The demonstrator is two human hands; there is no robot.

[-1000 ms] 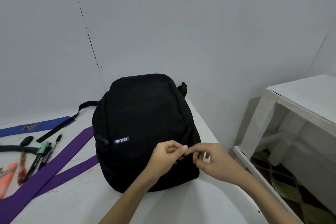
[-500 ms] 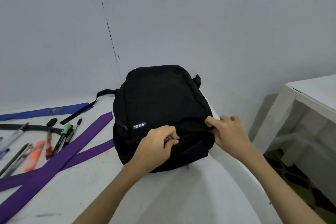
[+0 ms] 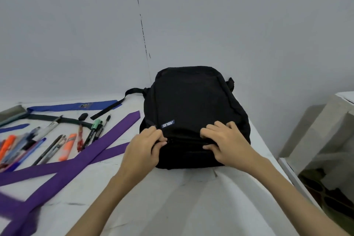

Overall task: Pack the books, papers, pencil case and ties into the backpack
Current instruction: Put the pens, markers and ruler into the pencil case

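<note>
Both hands (image 3: 142, 151) (image 3: 226, 143) on the black backpack's (image 3: 191, 101) front zip, contents hidden.

Soft, dim, even light; wide-angle bending and blur at edges.

**Backpack at the back right, ties and pens spread to its left**

The backpack (image 3: 193, 105) lies on the table (image 3: 172, 197) against the wall (image 3: 229, 25). Both hands rest on its near end, the left hand (image 3: 142, 149) left of the right hand (image 3: 228, 143). Left of the backpack, crossed ties (image 3: 80, 161) lie on the table, with the pens (image 3: 57, 143) behind them and another tie (image 3: 72, 105) nearest the wall.
</note>
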